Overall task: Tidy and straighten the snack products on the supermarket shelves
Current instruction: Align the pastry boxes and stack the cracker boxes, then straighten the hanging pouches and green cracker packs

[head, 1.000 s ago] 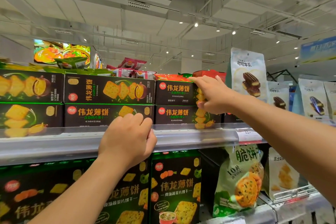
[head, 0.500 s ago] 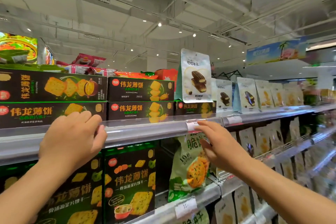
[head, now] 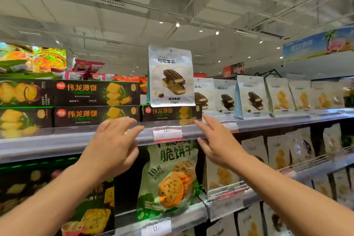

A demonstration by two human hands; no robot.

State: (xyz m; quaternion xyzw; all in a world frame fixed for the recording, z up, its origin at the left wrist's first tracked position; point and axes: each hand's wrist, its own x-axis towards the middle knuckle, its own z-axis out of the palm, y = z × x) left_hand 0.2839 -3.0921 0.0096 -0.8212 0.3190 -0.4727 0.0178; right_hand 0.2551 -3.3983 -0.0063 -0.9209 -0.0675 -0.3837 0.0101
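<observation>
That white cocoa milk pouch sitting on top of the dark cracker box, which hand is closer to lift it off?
Probably the right hand: its open fingertips reach the corner of the dark box just below the white pouch. The left hand is lower, farther left.

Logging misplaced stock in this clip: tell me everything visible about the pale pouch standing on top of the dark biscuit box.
The pale snack pouch is a glossy, flat-bottomed bag, white-blue, with a teal side gusset. Its front shows dark Chinese lettering above chocolate-coated filled bars. It stands upright, sealed top uppermost, facing out, on a single dark biscuit box on the upper shelf, higher than the matching pouches to its right. Neither hand touches it.
</observation>
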